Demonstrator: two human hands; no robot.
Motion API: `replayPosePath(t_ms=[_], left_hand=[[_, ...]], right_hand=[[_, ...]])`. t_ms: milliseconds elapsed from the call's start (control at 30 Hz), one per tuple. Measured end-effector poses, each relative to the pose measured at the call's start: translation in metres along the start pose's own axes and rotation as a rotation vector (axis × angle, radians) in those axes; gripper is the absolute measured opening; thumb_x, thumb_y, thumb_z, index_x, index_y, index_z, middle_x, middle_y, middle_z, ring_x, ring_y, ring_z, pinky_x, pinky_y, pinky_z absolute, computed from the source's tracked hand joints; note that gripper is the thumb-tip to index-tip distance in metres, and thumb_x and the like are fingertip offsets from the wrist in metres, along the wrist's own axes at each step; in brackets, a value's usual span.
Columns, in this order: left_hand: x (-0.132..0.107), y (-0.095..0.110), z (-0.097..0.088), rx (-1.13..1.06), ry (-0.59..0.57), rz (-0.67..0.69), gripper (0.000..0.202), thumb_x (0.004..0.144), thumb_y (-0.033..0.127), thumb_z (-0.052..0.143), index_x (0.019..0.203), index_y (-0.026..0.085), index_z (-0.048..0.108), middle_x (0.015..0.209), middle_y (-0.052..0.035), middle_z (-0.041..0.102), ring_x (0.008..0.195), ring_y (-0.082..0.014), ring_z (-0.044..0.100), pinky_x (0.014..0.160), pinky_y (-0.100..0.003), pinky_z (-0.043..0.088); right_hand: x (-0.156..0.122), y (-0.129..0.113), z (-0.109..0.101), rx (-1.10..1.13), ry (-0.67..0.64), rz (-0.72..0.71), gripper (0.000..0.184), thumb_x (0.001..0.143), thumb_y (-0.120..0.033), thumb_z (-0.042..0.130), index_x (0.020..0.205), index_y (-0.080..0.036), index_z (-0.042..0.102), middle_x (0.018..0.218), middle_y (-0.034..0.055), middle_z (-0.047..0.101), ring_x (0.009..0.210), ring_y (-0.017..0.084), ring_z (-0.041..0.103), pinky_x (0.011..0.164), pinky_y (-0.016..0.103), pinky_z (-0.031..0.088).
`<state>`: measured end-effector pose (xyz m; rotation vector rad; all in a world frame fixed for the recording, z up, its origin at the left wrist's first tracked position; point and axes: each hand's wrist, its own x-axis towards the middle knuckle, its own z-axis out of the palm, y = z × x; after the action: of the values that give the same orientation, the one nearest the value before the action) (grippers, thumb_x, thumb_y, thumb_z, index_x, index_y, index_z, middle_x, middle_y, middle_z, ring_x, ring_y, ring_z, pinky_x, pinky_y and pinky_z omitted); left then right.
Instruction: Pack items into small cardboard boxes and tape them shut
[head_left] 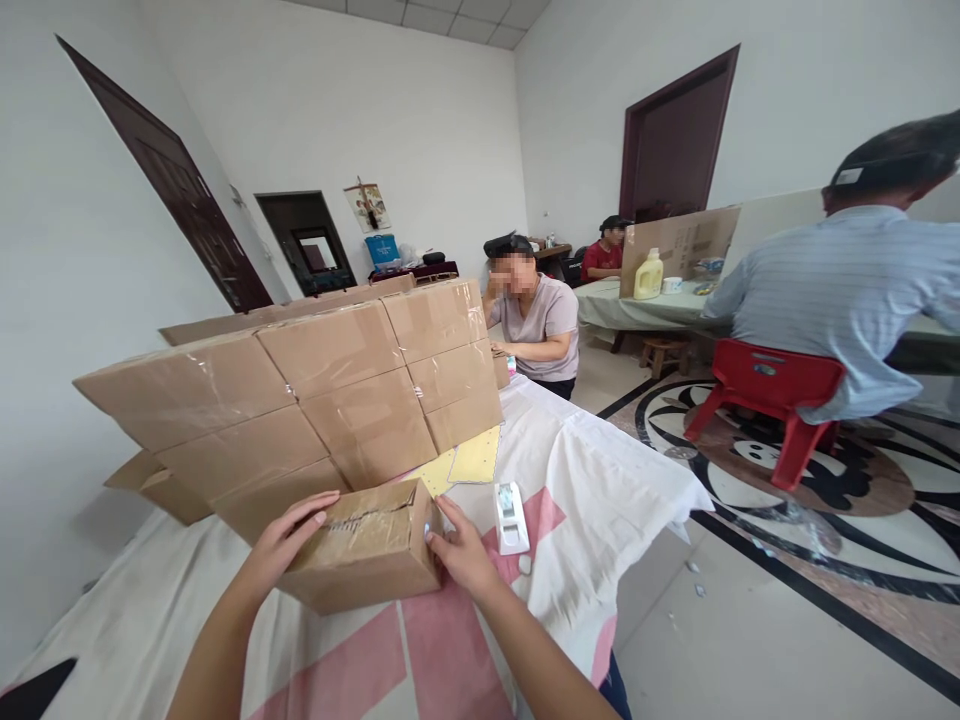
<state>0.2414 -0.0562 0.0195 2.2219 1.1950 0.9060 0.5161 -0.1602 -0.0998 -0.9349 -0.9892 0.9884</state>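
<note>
A small taped cardboard box point(367, 550) lies on the cloth-covered table point(600, 480) right in front of me. My left hand point(289, 535) rests over its left top edge with fingers laid flat on the box. On the box's right end, my right hand point(461, 550) presses with fingers against the side. Both hands grip the box between them. Just behind it rises a stack of several sealed cardboard boxes point(315, 390). A white tape dispenser point(510, 515) lies on the cloth to the right of my right hand.
Yellow sheets point(469, 462) lie under the stack's right end. A person in a pale shirt point(536, 320) sits at the table's far end. A person sits on a red chair point(772, 400) at the right, with another table point(637, 305) holding a yellow jug beyond.
</note>
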Motion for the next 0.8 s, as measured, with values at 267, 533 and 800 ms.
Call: replayPosePath(t_ms=[267,533,800], left_hand=[[0.003,-0.005,0.001,-0.006,-0.03,0.009,0.055,0.081,0.072,0.059,0.111,0.029,0.077,0.13,-0.008,0.07,0.129,-0.0349,0.059,0.115,-0.056,0.038],[0.004,-0.001,0.002,0.009,-0.05,0.039,0.052,0.083,0.07,0.058,0.109,0.029,0.077,0.129,-0.0076,0.071,0.127,-0.0337,0.06,0.113,-0.054,0.041],[0.002,-0.007,0.002,0.027,-0.046,0.052,0.05,0.083,0.068,0.059,0.111,0.031,0.076,0.129,-0.0062,0.071,0.127,-0.0323,0.061,0.113,-0.052,0.042]], right_hand=[[-0.006,-0.017,-0.008,0.045,-0.173,0.094,0.079,0.072,-0.036,0.08,0.145,-0.032,0.05,0.143,0.0094,0.038,0.078,0.013,0.059,0.064,0.03,0.054],[-0.015,-0.043,-0.013,0.078,-0.264,0.236,0.083,0.066,-0.027,0.082,0.142,-0.028,0.047,0.125,0.0067,0.053,0.065,0.008,0.054,0.06,0.027,0.05],[-0.021,-0.051,-0.014,0.085,-0.321,0.267,0.082,0.069,-0.021,0.077,0.143,-0.029,0.042,0.092,-0.0022,0.058,0.064,0.01,0.052,0.063,0.026,0.05]])
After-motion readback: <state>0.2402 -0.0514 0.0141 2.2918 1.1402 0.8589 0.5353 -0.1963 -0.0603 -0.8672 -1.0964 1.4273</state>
